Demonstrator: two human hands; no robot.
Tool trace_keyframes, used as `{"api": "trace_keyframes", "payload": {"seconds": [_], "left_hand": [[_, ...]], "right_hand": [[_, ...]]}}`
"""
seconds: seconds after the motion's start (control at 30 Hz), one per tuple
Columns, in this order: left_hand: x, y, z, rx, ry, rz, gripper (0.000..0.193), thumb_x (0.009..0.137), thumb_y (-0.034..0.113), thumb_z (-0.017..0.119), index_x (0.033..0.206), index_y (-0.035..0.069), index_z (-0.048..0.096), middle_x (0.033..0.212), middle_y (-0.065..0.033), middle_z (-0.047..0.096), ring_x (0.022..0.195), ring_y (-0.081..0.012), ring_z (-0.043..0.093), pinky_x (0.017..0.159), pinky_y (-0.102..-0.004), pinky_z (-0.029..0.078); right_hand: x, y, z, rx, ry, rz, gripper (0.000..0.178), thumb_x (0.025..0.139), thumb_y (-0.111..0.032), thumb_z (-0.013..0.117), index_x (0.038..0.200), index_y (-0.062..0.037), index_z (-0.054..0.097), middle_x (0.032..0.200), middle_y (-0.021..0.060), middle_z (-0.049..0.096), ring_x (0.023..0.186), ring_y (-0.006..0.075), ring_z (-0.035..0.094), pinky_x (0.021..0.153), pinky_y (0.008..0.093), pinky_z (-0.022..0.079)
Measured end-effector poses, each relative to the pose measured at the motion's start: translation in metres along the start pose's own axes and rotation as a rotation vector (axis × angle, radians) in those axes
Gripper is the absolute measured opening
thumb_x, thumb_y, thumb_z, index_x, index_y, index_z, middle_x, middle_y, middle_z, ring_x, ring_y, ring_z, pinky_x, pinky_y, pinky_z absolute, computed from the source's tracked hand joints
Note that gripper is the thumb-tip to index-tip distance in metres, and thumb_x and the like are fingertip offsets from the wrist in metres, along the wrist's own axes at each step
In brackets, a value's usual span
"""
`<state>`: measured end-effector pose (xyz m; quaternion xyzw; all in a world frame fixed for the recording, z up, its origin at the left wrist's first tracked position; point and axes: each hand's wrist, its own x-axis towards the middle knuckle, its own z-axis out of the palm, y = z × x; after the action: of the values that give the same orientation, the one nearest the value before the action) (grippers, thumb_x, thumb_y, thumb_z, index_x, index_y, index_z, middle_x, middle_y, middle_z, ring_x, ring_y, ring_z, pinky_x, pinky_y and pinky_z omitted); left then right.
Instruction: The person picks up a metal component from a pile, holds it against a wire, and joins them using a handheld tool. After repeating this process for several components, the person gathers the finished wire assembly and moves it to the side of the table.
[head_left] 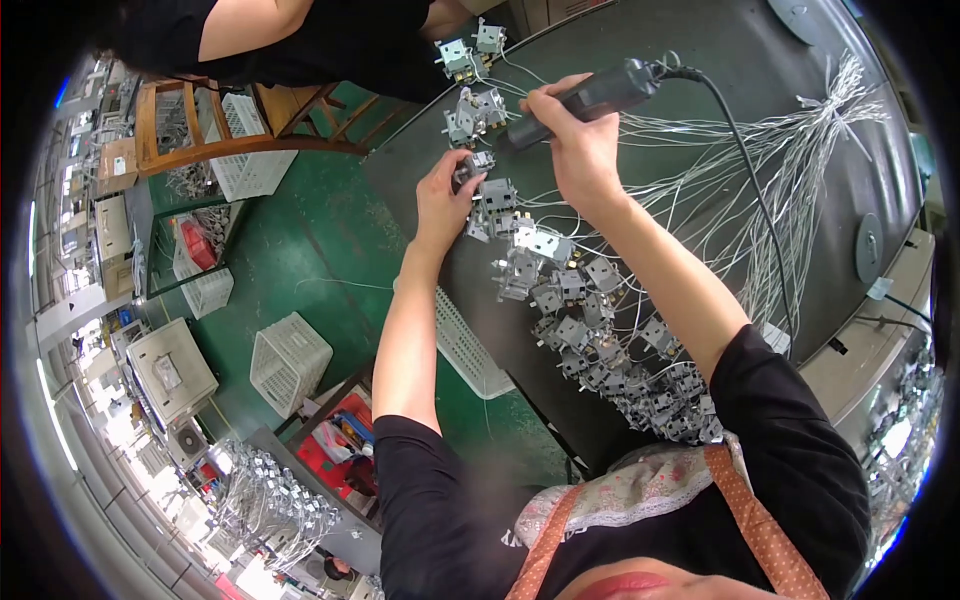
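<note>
My right hand (585,150) is wrapped round a dark corded electric screwdriver (622,88), whose nose points down and left toward my left hand. Between the fingers and thumb of my left hand (440,205) is a small grey metal switch-like unit (482,160), at the table's left edge. The screwdriver's nose is close to this unit; whether its tip touches it I cannot tell. Similar wired metal units (570,285) lie in a dense row from beside my left hand toward my body. A few more units (475,110) sit just beyond it.
Thin pale wires run from the units across the dark table (700,60) to a tied bundle (835,110) at the right. The screwdriver's black cord (745,150) crosses them. Another person (330,45) is at the far left. White crates (290,362) stand on the green floor.
</note>
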<state>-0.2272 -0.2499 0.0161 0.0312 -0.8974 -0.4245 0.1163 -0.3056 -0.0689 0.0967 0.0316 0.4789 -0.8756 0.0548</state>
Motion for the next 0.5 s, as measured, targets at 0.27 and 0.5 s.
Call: {"api": "trace_keyframes", "payload": {"seconds": [0.27,0.5], "left_hand": [[-0.010,-0.015,0.007,-0.137,0.045,-0.096,0.033,0.076,0.003,0.076,0.105,0.005,0.060,0.086,-0.0082,0.066,0.066,-0.0117,0.057,0.058,-0.0258,0.044],[-0.009,-0.012,0.008,-0.173,0.044,-0.098,0.033,0.078,0.003,0.076,0.106,0.005,0.059,0.087,-0.0087,0.067,0.070,-0.0120,0.060,0.059,-0.0248,0.046]], "right_hand": [[0.001,0.007,-0.005,0.111,0.005,0.052,0.015,0.082,0.001,0.067,0.091,-0.0025,0.055,0.088,0.0096,0.063,0.086,0.0223,0.064,0.083,0.0360,0.051],[0.002,0.010,-0.012,0.148,0.032,0.032,0.016,0.082,0.001,0.068,0.092,-0.0019,0.056,0.088,0.0100,0.063,0.086,0.0225,0.064,0.082,0.0368,0.051]]}}
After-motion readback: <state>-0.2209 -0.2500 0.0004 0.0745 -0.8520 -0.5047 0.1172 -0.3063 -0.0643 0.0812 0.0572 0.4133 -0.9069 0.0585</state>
